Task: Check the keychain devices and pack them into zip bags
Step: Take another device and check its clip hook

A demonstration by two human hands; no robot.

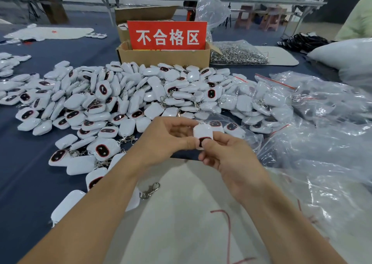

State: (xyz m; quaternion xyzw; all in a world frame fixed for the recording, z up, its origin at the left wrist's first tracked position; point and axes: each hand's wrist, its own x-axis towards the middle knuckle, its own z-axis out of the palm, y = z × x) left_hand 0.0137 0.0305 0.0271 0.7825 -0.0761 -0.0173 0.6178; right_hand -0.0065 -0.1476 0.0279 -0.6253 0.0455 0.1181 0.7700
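Nearest you, both bare forearms cross a white sheet marked with a thin red line. A loose silver metal clasp lies between the forearms, just beside the left one. Just beyond, your two hands meet around one keychain device, a white, rounded-square plastic shell with a dark oval window ringed in red. Your left hand comes in from 9 o'clock, thumb and curled fingers pinching the shell's side. Your right hand comes in from 4 o'clock, fingers curled beneath the shell and the thumb tip pressed on the dark window. The device's long axis runs 6 to 12 o'clock, window end toward you, plain white end away. This looks like the checking step; the device is not yet in a bag. The clear plastic zip bags with red seal strips spread from 1 to 4 o'clock of the device, near your right hand. That hand is likely the better one to fetch a bag while the left holds the shell. From 10 to 12 o'clock a broad heap of matching white devices covers the dark blue table. Farther off at 12 o'clock stands a brown cardboard box holding a red sign with white characters.
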